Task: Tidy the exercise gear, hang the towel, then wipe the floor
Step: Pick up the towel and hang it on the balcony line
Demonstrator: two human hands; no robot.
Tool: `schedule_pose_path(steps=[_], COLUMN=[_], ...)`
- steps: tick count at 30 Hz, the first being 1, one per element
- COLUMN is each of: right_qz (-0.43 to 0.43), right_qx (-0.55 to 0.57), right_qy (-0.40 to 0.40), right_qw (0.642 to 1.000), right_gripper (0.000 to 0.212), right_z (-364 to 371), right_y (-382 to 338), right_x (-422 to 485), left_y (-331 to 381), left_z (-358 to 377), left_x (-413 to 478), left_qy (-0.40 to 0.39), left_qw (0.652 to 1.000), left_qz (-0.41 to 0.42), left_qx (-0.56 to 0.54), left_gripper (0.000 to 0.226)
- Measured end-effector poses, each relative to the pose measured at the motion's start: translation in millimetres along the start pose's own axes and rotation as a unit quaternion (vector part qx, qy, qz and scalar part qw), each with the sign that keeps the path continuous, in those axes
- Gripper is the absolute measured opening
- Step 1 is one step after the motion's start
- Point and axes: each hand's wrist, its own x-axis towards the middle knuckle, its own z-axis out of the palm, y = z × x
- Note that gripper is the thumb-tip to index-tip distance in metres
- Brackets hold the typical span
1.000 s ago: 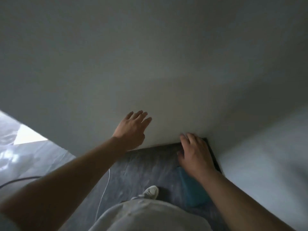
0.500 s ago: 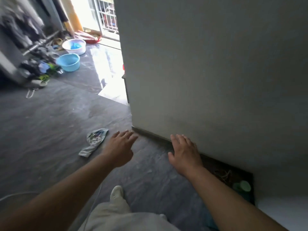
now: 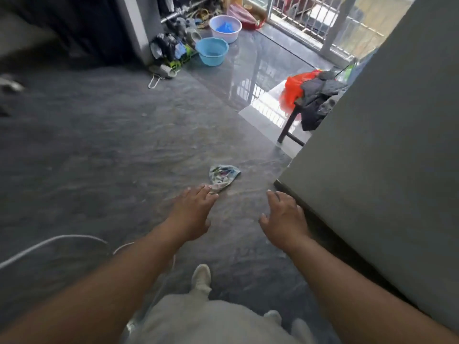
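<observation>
Zero wiping yet, I'd guess: crumpled multicoloured cloth (image 3: 224,176) lies on dark grey floor (image 3: 99,157). Left grip (image 3: 192,214), right grip (image 3: 283,217): both spread wide, holding nothing.

Trousers (image 3: 198,321): pale grey-beige, soft loose cloth, lightly creased, one leg narrowing toward ankle.
Shoe (image 3: 201,275), just ahead of trousers: off-white, slim, rounded toe, close in tone to trousers; finer detail blurred.
Second shoe (image 3: 273,316), at right edge of trousers: only pale rounded toe showing.
Left forearm (image 3: 119,276), left of trousers: bare to frame edge.
Right forearm (image 3: 347,281), right of trousers: bare to frame edge.
Left hand (image 3: 192,212) and right hand (image 3: 285,217), well ahead of trousers: bare.
</observation>
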Motion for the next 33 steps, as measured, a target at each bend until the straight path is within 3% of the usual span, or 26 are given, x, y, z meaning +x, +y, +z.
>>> schedule_pose_path(steps=[5,12,21,26,33], right_qz=[0.023,0.014,-0.066,-0.119,-0.142], right_qx=[0.001,0.037,0.016,-0.021,-0.047], right_qy=[0.001,-0.037,-0.082,-0.120,-0.184], right_qw=[1.000,0.999,0.994,0.986,0.971], right_gripper=[0.063,0.065,0.065,0.064,0.058], right_z=[-4.9,3.9,6.3,15.0,37.9], right_y=[-43.2,-63.8,-69.0,-83.2,-118.8], right_x=[39.0,101.0,231.8,291.9,352.2], left_y=[-59.5,-87.3,-107.3,-124.7,-170.7], left_z=[5.5,8.5,-2.8,-8.5,-0.5], left_x=[1.5,41.6,134.9,186.0,232.2], left_qy=[0.002,-0.035,-0.106,-0.108,-0.147], left_qw=[0.999,0.996,0.986,0.985,0.977], left_qz=[-0.034,-0.068,-0.112,-0.112,-0.114], left_qx=[-0.023,-0.049,-0.060,-0.072,-0.106], left_gripper=[0.080,0.074,0.069,0.067,0.065])
